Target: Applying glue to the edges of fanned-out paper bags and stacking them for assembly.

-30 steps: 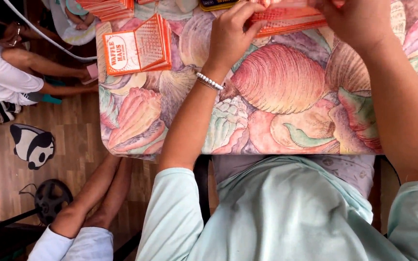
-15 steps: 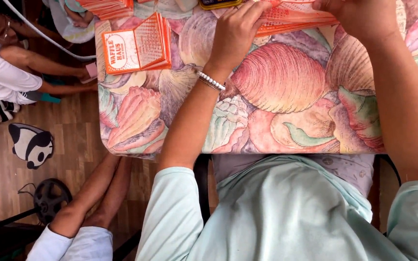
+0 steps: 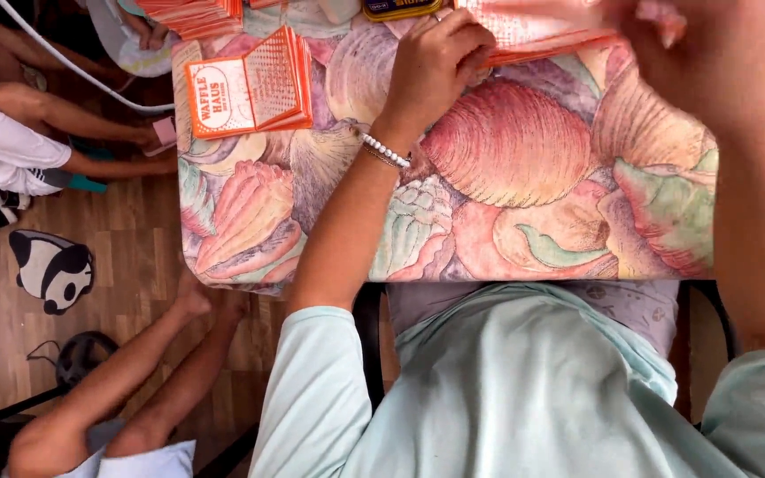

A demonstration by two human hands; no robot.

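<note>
Wooden floorboards (image 3: 135,292) run along the left of the view, with a panda-shaped slipper (image 3: 50,268) lying on them and other people's bare arms and legs (image 3: 126,389) stretched out near the table's near-left corner. Nearer the middle, the table's cloth (image 3: 524,204), printed with big shells and leaves, hangs over the near edge against the person's pale green shirt (image 3: 524,389). Toward the far edge, the left hand (image 3: 431,66) is curled shut, pinching the left end of a flat orange paper carton (image 3: 542,35) against the cloth. The right hand (image 3: 692,53) is blurred at the carton's right end; how far it is closed cannot be told. Folding such a carton well likely means keeping the left end pinned flat while creasing squarely along the scored line. A half-folded orange carton (image 3: 250,88) stands near the far-left corner, beside a stack of orange flats (image 3: 192,13).
</note>
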